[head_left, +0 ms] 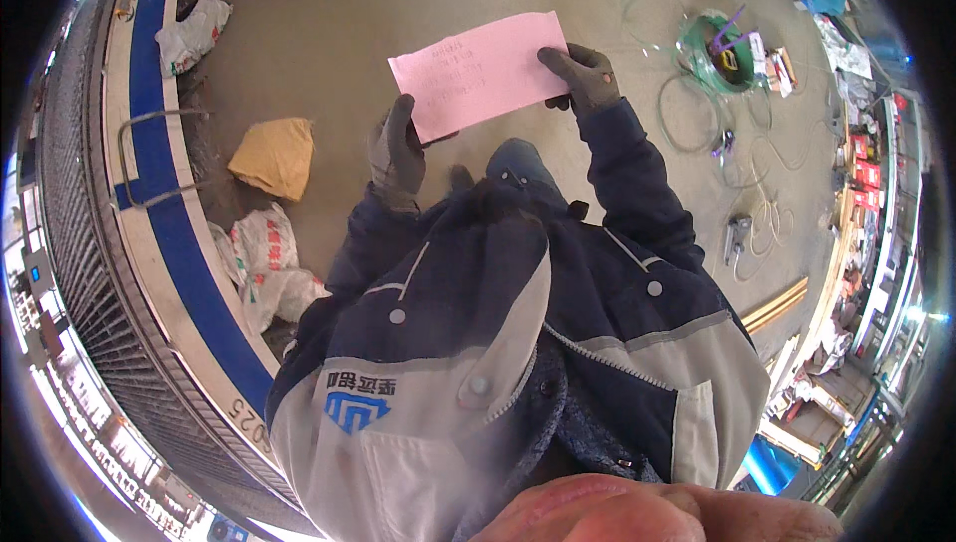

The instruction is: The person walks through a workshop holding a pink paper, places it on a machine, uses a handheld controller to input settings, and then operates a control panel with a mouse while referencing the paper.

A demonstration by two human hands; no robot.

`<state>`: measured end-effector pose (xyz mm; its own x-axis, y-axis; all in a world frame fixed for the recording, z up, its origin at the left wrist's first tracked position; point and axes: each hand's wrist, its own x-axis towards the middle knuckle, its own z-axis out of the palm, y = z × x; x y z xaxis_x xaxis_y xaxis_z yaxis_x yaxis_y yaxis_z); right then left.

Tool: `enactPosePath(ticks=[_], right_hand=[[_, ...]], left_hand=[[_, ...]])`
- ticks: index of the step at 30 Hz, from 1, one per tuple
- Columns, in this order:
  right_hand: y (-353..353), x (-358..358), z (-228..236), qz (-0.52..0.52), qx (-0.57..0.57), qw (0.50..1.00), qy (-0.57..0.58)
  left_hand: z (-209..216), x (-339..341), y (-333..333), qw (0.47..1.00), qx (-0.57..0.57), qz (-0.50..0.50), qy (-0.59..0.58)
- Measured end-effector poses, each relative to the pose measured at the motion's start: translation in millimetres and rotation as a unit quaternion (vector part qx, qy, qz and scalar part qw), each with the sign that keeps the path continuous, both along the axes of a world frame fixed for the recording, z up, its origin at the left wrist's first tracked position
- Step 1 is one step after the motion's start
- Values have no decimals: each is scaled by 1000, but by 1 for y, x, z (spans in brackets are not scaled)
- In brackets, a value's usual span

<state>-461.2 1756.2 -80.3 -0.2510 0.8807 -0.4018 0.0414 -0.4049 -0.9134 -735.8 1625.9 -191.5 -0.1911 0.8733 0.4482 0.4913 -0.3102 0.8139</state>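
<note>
A pink sheet of paper (483, 79) with faint handwriting is stretched between my two gloved hands, out in front of my body. My left hand (398, 155), in a grey work glove, pinches its lower left corner with the thumb on top. At the right end, my right hand (585, 77) grips the edge, thumb over the sheet and fingers behind it. Something thin and dark shows just under the lower left edge of the paper; I cannot make out what it is.
To the left runs a long blue and white machine frame (159, 143) with a metal handle. Beside it lie a yellow-brown sack (274, 158) and white bags (269, 263). At right are a green tub (719, 54), loose hoses (687, 114), a power strip (737, 235) and a cluttered shelf (861, 183).
</note>
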Motion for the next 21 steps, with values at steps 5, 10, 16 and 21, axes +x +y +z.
enactPosePath(ticks=[5, 10, 16, 21], right_hand=[[180, -99, -31, 41, 7, 999, -9], [374, -202, -44, 72, 20, 997, -1], [587, -329, -15, 126, -8, 992, 28], [739, -424, -25, 135, -5, 991, -7]], left_hand=[[-42, -88, 164, 989, -37, 1, -146], [-16, -175, 336, 911, -176, 49, -370], [42, -276, 520, 829, -174, 75, -527], [6, -365, 664, 977, -21, 181, 110]])
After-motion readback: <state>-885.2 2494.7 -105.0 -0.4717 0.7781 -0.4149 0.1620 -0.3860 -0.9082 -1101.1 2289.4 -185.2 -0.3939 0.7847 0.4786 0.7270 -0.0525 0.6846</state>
